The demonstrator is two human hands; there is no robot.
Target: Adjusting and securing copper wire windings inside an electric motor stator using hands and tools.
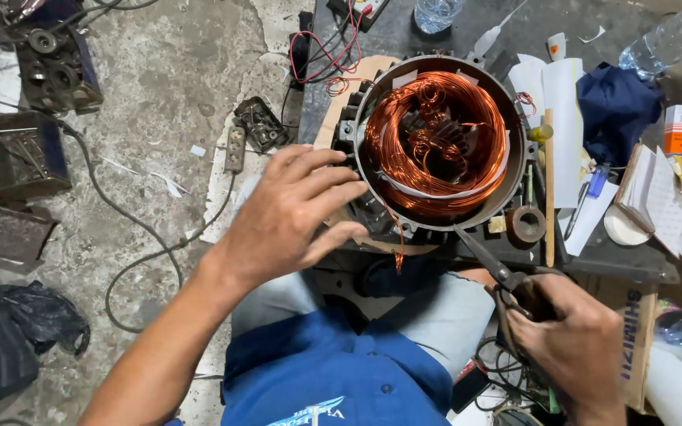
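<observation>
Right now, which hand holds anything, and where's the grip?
Right hand holds scissors by the handles. Left hand rests against the motor stator rim, gripping nothing.

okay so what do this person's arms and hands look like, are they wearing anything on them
Both the left hand and the right hand are bare: no gloves, rings or watch visible. The forearms are uncovered too, with no sleeves reaching them in view. The only clothing showing is a blue buttoned shirt with pale printed lettering.

Head-worn view, steeply downward, close overhead.
</observation>
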